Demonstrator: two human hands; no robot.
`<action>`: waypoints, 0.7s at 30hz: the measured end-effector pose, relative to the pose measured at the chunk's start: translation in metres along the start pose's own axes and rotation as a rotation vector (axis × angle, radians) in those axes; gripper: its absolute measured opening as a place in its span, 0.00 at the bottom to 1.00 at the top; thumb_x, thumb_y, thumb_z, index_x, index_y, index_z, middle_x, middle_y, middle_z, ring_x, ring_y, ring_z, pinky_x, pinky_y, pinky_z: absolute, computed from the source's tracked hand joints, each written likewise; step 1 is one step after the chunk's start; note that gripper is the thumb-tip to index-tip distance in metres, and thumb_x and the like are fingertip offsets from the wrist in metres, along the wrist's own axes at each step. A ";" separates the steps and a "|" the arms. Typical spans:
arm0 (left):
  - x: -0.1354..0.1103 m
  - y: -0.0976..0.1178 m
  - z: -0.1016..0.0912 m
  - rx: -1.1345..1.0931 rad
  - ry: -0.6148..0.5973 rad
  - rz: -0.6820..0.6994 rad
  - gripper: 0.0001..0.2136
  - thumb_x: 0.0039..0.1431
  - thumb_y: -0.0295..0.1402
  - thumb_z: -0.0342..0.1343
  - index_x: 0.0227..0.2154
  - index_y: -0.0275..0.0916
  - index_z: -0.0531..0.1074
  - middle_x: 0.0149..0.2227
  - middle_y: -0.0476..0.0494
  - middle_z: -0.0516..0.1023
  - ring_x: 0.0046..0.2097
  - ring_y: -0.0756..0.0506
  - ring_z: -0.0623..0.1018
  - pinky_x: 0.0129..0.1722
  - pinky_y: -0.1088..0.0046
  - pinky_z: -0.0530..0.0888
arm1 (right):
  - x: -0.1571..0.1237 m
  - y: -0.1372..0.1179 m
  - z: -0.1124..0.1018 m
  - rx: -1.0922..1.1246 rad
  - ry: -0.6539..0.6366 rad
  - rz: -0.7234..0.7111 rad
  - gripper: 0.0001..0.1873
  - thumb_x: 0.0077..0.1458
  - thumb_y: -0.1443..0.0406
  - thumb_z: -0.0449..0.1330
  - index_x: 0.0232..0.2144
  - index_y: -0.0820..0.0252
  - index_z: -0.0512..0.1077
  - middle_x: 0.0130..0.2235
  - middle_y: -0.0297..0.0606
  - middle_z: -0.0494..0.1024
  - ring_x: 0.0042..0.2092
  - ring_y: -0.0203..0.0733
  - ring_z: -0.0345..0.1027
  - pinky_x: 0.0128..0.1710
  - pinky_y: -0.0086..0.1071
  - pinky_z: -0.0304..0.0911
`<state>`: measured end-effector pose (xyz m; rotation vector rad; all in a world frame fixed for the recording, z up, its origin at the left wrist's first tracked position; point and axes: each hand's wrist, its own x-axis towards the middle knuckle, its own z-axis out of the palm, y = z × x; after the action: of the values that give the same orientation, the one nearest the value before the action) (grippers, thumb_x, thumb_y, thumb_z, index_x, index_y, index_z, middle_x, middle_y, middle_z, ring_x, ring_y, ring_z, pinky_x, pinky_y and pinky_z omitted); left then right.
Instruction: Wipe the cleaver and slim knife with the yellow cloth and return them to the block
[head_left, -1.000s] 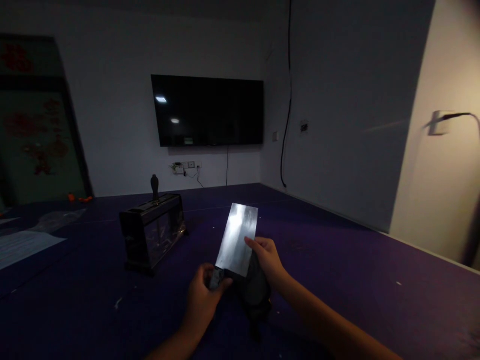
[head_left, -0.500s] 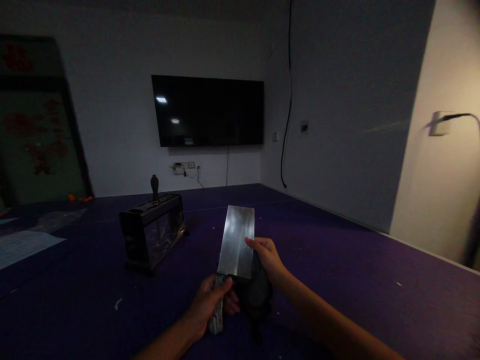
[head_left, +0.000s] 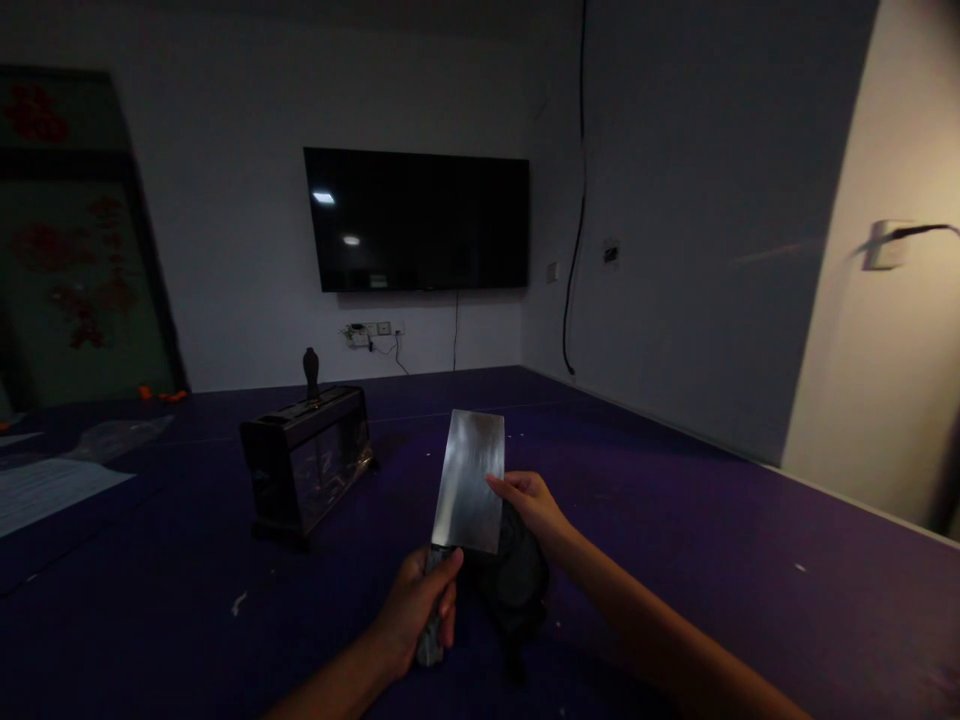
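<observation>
A cleaver (head_left: 471, 480) with a broad, shiny metal blade points up and away from me. My left hand (head_left: 424, 605) is closed around its dark handle, thumb near the base of the blade. From the right, my right hand (head_left: 529, 500) pinches the blade's right edge, with the thumb on the flat face and the other fingers mostly hidden behind. Below the blade sits a dark rounded object (head_left: 517, 580), too dim to name. To the left stands a black knife block (head_left: 300, 455) with clear sides, a single dark handle (head_left: 311, 370) rising from its top.
The purple surface (head_left: 675, 560) stretches to the walls, with small white scraps on it. Paper sheets (head_left: 56, 490) and clear plastic (head_left: 124, 437) lie at the left. A television (head_left: 420, 220) hangs on the back wall; a black cable (head_left: 577, 230) dangles near the corner.
The cleaver has shifted slightly left with both hands. My left fingers, which were partly spread beside the handle, have wrapped around it.
</observation>
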<state>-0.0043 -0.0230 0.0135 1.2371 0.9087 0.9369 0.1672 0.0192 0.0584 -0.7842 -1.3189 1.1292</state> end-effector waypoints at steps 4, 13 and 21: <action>0.002 0.000 -0.001 -0.008 0.020 0.032 0.24 0.44 0.54 0.52 0.13 0.38 0.55 0.08 0.57 0.55 0.10 0.56 0.59 0.11 0.81 0.51 | 0.005 -0.003 -0.011 -0.021 0.014 -0.028 0.15 0.40 0.56 0.64 0.24 0.64 0.76 0.26 0.38 0.77 0.27 0.40 0.69 0.28 0.30 0.62; 0.006 0.001 -0.002 -0.059 0.084 -0.004 0.23 0.43 0.53 0.53 0.13 0.39 0.55 0.08 0.57 0.55 0.10 0.56 0.58 0.12 0.81 0.51 | 0.013 -0.007 -0.038 -0.692 0.387 -0.619 0.15 0.47 0.65 0.58 0.40 0.59 0.73 0.41 0.41 0.76 0.42 0.45 0.70 0.45 0.40 0.63; 0.007 0.001 -0.003 -0.014 0.075 -0.059 0.24 0.43 0.54 0.52 0.11 0.38 0.55 0.08 0.55 0.56 0.10 0.55 0.58 0.12 0.80 0.51 | -0.002 0.007 -0.022 -1.334 -0.002 -0.894 0.23 0.50 0.76 0.48 0.46 0.54 0.69 0.49 0.34 0.71 0.44 0.38 0.69 0.42 0.30 0.66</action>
<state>-0.0044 -0.0150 0.0135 1.1637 0.9912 0.9470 0.1873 0.0226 0.0483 -0.8948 -2.0676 -0.5915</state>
